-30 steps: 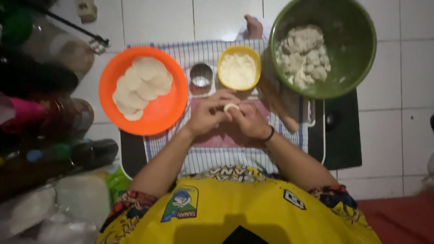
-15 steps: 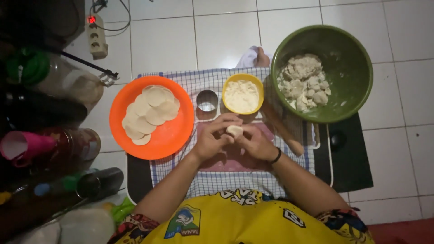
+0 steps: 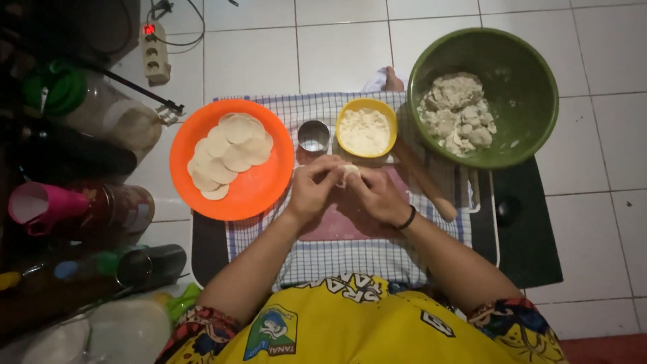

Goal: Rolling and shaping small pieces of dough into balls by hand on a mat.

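- Since the earlier pictures the two hands have stayed together over the cloth with the dough between them; only the view has drifted, so the bowls and plate sit lower in the picture.
- The left hand (image 3: 311,191) and the right hand (image 3: 379,195) meet over the middle of the blue-and-white checked cloth (image 3: 350,259), which lies on the white tiled floor (image 3: 256,54).
- Each hand's grip is clamped on the small pale piece of dough (image 3: 348,172), pinched at the fingertips of both hands.
- The dough sits just below the small yellow bowl of white flour (image 3: 366,128) and near the small round metal cup (image 3: 314,136).
- To the left, the round orange plastic plate (image 3: 259,192) carries a pile of flat pale dough discs (image 3: 229,152).
- To the upper right, the large green plastic bowl (image 3: 519,81) holds lumps of pale filling (image 3: 458,111).
- A wooden rolling pin (image 3: 424,182) lies slanted just beside the right hand.
- A black band (image 3: 407,219) circles the right wrist.
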